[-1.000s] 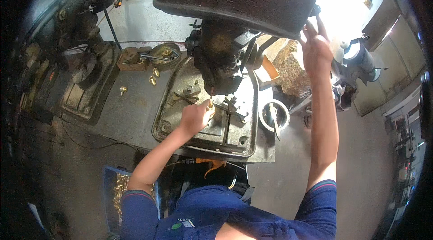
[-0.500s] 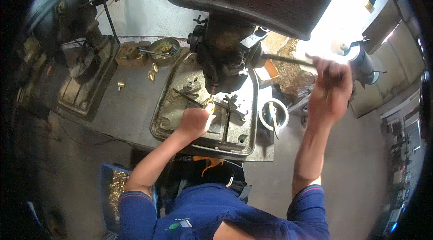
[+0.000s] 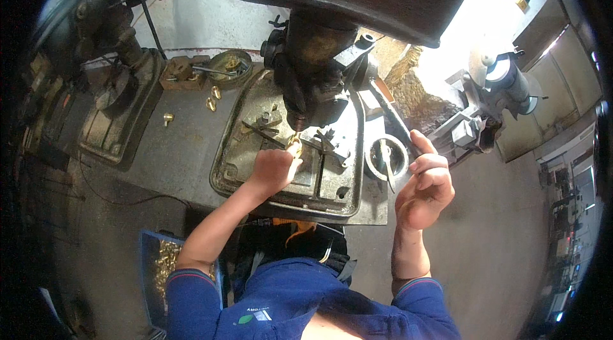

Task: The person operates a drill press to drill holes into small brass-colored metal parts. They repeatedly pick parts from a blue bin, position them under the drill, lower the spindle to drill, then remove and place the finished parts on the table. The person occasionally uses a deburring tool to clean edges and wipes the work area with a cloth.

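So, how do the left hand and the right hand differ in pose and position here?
The left hand is closed on a brass part beneath the machine's spindle; the right hand is at the end of a dark lever, its fingers loosely bent. The left hand is above the metal base, the right hand farther right, past that base. Both are bare.

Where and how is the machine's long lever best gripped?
The lever is probably best taken by its outer end, from the near right: it is a straight bar slanting out from the machine head, and that end, at the right hand, lies farthest away.
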{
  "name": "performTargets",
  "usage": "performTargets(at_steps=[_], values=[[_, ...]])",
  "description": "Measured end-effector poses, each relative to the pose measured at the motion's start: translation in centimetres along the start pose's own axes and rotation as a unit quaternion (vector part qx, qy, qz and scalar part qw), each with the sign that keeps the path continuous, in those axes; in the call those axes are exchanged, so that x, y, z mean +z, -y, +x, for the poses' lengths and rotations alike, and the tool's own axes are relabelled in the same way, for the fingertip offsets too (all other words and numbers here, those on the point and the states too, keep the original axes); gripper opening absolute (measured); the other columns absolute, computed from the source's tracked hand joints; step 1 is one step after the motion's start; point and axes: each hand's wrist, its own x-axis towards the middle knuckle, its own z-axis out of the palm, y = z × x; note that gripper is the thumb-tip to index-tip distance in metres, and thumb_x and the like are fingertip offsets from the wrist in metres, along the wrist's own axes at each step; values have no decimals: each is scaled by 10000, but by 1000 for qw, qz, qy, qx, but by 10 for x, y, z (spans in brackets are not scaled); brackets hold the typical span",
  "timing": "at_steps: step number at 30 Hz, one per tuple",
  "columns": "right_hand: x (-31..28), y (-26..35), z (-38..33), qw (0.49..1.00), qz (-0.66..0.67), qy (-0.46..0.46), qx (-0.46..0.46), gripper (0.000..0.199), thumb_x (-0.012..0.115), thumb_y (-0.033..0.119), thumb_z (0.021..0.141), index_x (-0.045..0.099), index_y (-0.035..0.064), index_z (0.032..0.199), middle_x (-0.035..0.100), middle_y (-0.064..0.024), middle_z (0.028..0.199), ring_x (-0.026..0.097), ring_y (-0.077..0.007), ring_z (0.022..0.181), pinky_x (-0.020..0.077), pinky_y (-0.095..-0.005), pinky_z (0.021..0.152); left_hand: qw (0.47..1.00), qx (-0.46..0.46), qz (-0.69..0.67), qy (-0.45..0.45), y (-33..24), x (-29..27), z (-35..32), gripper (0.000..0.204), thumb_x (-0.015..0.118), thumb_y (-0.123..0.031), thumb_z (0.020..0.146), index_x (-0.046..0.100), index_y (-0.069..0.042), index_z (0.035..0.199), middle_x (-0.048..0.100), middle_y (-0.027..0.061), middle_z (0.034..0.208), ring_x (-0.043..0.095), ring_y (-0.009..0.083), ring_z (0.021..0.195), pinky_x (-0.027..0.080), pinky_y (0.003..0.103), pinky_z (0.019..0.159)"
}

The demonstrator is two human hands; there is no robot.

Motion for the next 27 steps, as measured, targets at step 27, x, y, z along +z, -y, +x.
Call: performTargets(at_steps=[27], values=[[-9, -31, -71, 990, -136, 27, -13, 283, 574, -42, 754, 390, 36, 554, 631, -95, 800, 528, -423, 1130, 344, -540, 979, 997, 55, -38, -36, 8, 1, -2, 246, 683, -230, 754, 572, -39, 862, 574, 140, 582, 588, 335, 561, 448, 444, 519]])
